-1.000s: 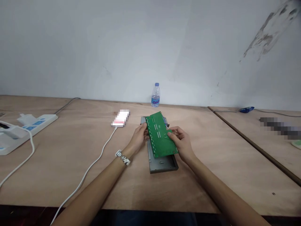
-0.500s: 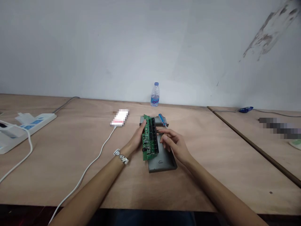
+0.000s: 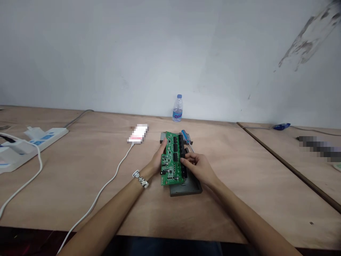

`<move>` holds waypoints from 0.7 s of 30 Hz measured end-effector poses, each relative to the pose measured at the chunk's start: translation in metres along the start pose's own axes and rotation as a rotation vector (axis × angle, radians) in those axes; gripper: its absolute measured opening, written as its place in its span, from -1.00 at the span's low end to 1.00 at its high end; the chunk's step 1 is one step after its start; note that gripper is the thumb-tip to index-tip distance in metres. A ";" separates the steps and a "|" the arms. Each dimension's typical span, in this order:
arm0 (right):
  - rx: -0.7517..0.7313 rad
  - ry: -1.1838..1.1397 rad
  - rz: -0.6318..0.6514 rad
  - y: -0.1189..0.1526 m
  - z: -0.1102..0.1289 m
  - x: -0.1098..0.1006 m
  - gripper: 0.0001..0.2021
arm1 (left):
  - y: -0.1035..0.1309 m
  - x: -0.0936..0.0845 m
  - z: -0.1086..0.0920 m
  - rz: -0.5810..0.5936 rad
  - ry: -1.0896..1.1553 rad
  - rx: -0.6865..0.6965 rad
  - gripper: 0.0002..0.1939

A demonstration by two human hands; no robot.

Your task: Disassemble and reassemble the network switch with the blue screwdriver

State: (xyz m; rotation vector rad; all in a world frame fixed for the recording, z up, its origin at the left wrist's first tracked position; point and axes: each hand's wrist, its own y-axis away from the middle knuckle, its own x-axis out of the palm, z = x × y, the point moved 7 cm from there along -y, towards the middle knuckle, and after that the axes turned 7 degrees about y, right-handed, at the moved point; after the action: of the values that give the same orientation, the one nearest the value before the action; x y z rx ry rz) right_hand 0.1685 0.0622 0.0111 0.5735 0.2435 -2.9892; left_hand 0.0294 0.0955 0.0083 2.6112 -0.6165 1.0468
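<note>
A green circuit board (image 3: pixel 170 156) with a row of black connectors along its right side is held up over a dark grey metal casing (image 3: pixel 183 190). My left hand (image 3: pixel 157 158) grips the board's left edge, thumb on its face. On the other side, my right hand (image 3: pixel 198 165) is closed on the connector row, with thumb in front and fingers partly hidden behind. A screwdriver (image 3: pixel 185 136) with a blue handle lies behind the board, its tip toward my right hand. Another grey casing part (image 3: pixel 163 136) shows beyond the board.
A plastic bottle (image 3: pixel 177 110) stands near the wall. Left of the board lies a blurred-out phone (image 3: pixel 138 133) on a white cable (image 3: pixel 112 177). A power strip (image 3: pixel 53 137) sits far left. A dark strip (image 3: pixel 279 161) crosses the table at right.
The board has turned so its face shows more toward me. My right hand, earlier beside the connectors with fingers bent, now grips the board's right side.
</note>
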 end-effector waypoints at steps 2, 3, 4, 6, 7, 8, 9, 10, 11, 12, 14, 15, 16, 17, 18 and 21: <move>0.011 -0.065 -0.007 -0.001 0.000 -0.002 -0.64 | -0.001 0.000 0.002 0.019 -0.016 -0.010 -0.38; 0.013 -0.099 -0.014 -0.001 0.000 -0.004 -0.63 | -0.001 0.000 0.002 0.029 -0.026 -0.012 -0.40; 0.012 -0.124 -0.023 -0.002 0.001 -0.006 -0.63 | -0.002 -0.001 0.001 0.037 -0.036 -0.010 -0.43; -0.006 -0.146 -0.056 -0.003 0.003 -0.012 -0.62 | -0.001 -0.002 -0.002 0.047 -0.064 -0.022 -0.51; -0.019 -0.146 -0.078 -0.003 0.005 -0.015 -0.62 | -0.001 -0.003 -0.002 0.050 -0.080 -0.034 -0.55; -0.031 -0.140 -0.098 -0.003 0.006 -0.018 -0.62 | 0.000 -0.003 -0.003 0.052 -0.095 -0.044 -0.59; -0.038 -0.132 -0.122 -0.003 0.007 -0.020 -0.62 | 0.000 -0.004 -0.005 0.049 -0.108 -0.047 -0.62; -0.042 -0.123 -0.146 -0.002 0.008 -0.022 -0.62 | 0.001 -0.005 -0.006 0.043 -0.117 -0.046 -0.64; -0.047 -0.115 -0.168 -0.002 0.008 -0.024 -0.62 | 0.001 -0.005 -0.007 0.033 -0.121 -0.044 -0.66; -0.055 -0.106 -0.187 -0.001 0.009 -0.025 -0.62 | 0.002 -0.006 -0.008 0.021 -0.121 -0.042 -0.66; -0.088 -0.081 -0.219 0.000 0.012 -0.026 -0.64 | 0.001 -0.007 -0.008 0.002 -0.113 -0.035 -0.66; -0.108 -0.062 -0.230 0.000 0.014 -0.027 -0.65 | 0.001 -0.007 -0.009 -0.002 -0.108 -0.026 -0.65; -0.128 -0.037 -0.239 0.001 0.016 -0.028 -0.66 | 0.001 -0.008 -0.009 0.002 -0.102 -0.016 -0.64; -0.144 -0.007 -0.252 0.001 0.017 -0.029 -0.67 | 0.000 -0.008 -0.010 0.011 -0.094 -0.006 -0.63; -0.160 0.028 -0.269 0.002 0.019 -0.030 -0.68 | 0.000 -0.008 -0.011 0.025 -0.088 0.003 -0.63; -0.205 0.147 -0.316 0.005 0.025 -0.035 -0.68 | -0.002 -0.010 -0.012 0.090 -0.106 0.003 -0.62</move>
State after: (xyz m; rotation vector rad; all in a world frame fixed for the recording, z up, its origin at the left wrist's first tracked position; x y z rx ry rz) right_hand 0.1925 0.0552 0.0467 0.7988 0.7053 -3.1610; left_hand 0.0170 0.1046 0.0096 2.6774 -0.7636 0.9401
